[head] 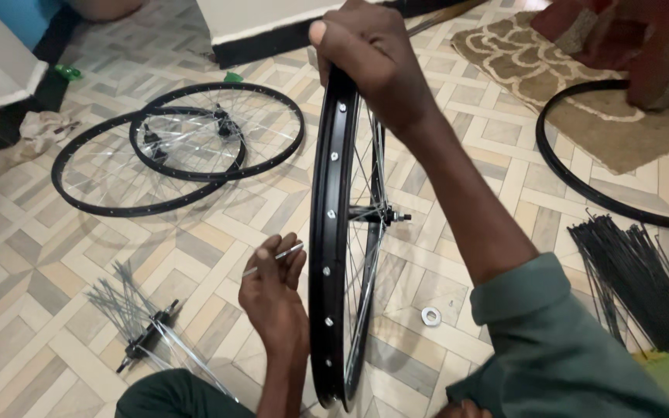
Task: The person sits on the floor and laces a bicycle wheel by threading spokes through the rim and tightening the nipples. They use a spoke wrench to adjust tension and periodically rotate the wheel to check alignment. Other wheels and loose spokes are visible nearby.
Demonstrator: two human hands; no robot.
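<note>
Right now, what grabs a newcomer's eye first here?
The upright black bicycle wheel at centre, gripped at its top by the right hand. Beside it, the left hand pinches a thin silver spoke. Two finished wheels lie overlapped on the tiled floor, upper left.

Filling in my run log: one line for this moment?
right hand: grips upright wheel rim | left hand: holds thin spoke | floor: two wheels

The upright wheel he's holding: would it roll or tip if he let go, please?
Probably both. The wheel stands on its thin rim, steadied only by the right hand on top. Its open spoked build suggests it is light for its size.
</note>
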